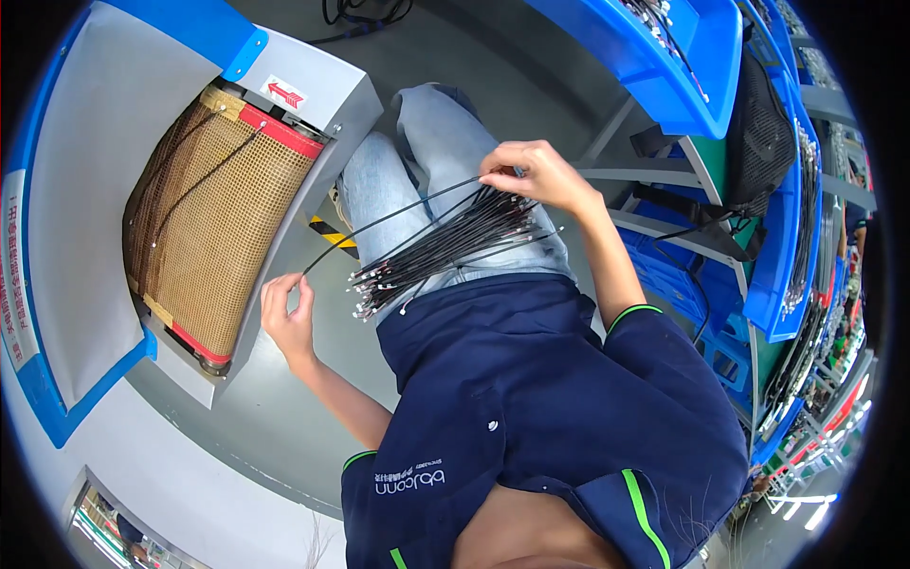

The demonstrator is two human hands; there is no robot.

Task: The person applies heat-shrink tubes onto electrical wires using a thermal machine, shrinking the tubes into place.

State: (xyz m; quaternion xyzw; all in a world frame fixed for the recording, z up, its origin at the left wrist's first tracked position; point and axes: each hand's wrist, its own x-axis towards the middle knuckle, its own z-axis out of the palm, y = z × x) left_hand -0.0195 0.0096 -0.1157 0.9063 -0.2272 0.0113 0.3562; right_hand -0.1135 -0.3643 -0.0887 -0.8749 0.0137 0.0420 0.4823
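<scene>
Noted: one thin black cable (379, 222), drawn out with a slight bow between left hand (290, 308) and right hand (521, 173), slanting up toward the right; ends not distinguishable at the fingers. Also noted: a loose bundle of similar black cables (445, 245), lying crosswise on the lap (445, 137), roughly parallel, unevenly fanned, with small white connectors (361, 311) clustered at the left.

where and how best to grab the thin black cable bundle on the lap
Grip the thin black cable bundle probably best around its middle, from above: it lies across the light-blue denim lap, which blocks its underside, while its white connector ends splay loosely.
</scene>
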